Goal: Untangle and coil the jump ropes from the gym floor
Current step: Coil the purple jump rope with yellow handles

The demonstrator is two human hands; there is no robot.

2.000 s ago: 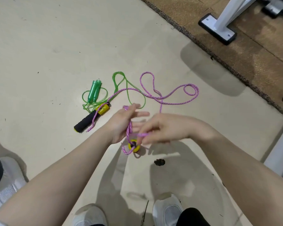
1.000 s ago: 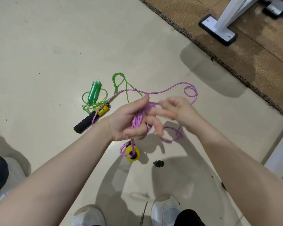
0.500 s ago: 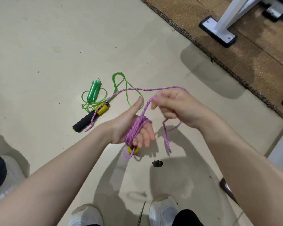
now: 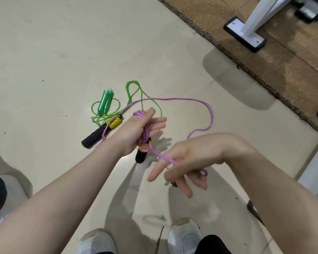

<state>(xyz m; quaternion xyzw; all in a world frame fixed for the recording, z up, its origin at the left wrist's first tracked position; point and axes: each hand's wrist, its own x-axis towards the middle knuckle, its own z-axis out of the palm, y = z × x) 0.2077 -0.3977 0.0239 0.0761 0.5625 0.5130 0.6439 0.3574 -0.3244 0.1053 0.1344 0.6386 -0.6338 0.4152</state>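
A pink braided jump rope (image 4: 173,99) is wound in several turns around my left hand (image 4: 136,132), whose fingers are spread. One black-and-yellow handle (image 4: 142,153) hangs just under that hand. My right hand (image 4: 187,165) pinches a taut stretch of the pink rope below and right of the left hand. The rest of the rope arcs over the floor to the other black-and-yellow handle (image 4: 99,133). A green jump rope (image 4: 134,88) with two green handles (image 4: 105,101) lies loosely looped on the floor beyond it, crossing under the pink rope.
The beige floor (image 4: 62,43) meets a brown rubber mat (image 4: 264,52) at the upper right, where a white machine foot (image 4: 244,33) stands. My white shoes (image 4: 184,235) show at the bottom. Another white shoe (image 4: 7,198) sits at the left edge.
My right hand dropped from above the left hand to below and right of it, drawing the pink rope down. More rope sits wound on my left hand; the floor loop has shrunk.
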